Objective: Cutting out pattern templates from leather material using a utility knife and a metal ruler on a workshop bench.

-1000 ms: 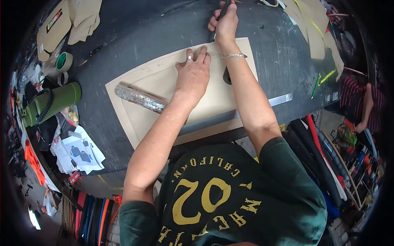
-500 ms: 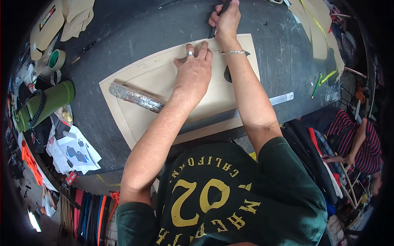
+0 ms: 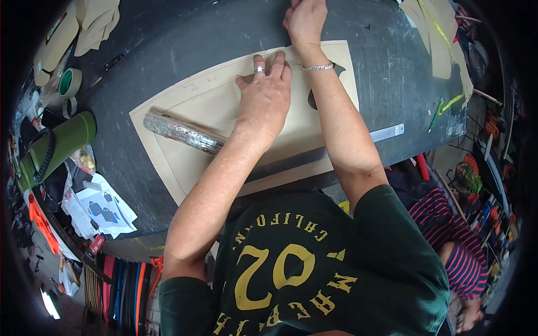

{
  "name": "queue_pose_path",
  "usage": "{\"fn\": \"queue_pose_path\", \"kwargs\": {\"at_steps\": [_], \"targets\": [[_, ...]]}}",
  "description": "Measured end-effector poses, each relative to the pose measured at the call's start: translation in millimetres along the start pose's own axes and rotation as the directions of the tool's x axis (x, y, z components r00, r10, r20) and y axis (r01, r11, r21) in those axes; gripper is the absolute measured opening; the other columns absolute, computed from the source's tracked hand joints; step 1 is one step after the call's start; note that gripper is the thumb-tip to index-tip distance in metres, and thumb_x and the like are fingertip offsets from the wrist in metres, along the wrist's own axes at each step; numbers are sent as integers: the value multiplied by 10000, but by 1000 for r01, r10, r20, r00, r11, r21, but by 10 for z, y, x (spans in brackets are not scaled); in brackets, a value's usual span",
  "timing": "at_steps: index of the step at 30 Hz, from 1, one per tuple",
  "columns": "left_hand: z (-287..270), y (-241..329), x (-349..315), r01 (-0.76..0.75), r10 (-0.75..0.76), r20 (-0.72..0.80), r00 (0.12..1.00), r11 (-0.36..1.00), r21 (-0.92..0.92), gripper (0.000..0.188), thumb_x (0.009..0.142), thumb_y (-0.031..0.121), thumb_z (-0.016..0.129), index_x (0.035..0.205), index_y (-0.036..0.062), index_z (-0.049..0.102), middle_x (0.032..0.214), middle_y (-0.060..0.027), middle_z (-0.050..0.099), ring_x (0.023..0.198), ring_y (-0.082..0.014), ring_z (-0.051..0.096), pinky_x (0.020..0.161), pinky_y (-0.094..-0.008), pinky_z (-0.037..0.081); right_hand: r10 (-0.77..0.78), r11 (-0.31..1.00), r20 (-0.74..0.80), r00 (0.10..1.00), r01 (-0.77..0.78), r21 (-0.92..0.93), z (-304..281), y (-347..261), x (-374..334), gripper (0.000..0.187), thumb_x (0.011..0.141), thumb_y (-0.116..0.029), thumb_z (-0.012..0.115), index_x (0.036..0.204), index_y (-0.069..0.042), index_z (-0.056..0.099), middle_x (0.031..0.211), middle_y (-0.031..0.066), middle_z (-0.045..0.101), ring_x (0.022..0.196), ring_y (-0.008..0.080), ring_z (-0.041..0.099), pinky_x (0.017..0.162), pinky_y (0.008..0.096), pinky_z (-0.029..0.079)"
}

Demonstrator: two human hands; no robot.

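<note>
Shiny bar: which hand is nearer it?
Left. The left hand is on the sheet, right of the shiny bar; the right hand is farther, beyond the sheet's far edge.

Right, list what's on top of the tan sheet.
On the sheet: left hand, shiny bar, part of a metal ruler, a dark object. Both forearms cover parts of it; anything beneath them cannot be seen.

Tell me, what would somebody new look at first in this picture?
Probably the dark green T-shirt with its big yellow print, filling the lower middle. Next might come the left hand, spread on the beige sheet in the middle of the dark table, with a shiny silvery bar lying across the sheet's left part. The fat green bottle at the far left stands out too.
</note>
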State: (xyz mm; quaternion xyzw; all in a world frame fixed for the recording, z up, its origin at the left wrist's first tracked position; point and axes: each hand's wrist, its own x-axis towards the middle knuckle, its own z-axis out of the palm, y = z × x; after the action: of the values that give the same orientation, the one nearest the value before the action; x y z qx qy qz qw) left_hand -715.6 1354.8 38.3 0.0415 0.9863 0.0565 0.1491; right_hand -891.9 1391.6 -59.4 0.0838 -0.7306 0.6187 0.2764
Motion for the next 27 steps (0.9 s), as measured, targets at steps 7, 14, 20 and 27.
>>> {"fn": "queue_pose_path", "kwargs": {"at_steps": [7,14,20,27], "targets": [[97,-136,-85,33,-42,-91,995,994,-102,634,855,37,702,1433,-43,456,1538,-197,399,1434,-380,433,1044,-615,508,405,868,188,895,-441,229,-11,-104,82,454,1108,-451,364,1125,-82,628,606,-6,427,398,122,368,361,307,311],[114,-52,-71,11,-25,-123,992,993,-115,608,864,27,686,1421,-43,453,1494,-234,414,1450,-383,419,1070,-636,464,598,273,462,655,-708,651,-233,-442,290,431,1105,-520,347,964,-141,496,627,-23,398,397,93,335,344,271,259],[116,-45,-83,10,-31,-143,989,990,-143,596,877,48,690,1414,-36,446,1506,-263,400,1458,-395,411,1081,-636,454,656,498,321,683,-712,496,-22,-460,21,423,1107,-513,350,940,-144,471,637,-20,409,398,94,340,345,269,260],[97,-59,-84,6,-22,-132,991,993,-121,638,856,62,725,1421,-39,444,1497,-275,398,1452,-401,416,1078,-631,465,692,491,315,650,-743,455,17,-539,58,388,1112,-494,358,970,-155,483,637,-20,408,401,93,348,346,267,264]]}}
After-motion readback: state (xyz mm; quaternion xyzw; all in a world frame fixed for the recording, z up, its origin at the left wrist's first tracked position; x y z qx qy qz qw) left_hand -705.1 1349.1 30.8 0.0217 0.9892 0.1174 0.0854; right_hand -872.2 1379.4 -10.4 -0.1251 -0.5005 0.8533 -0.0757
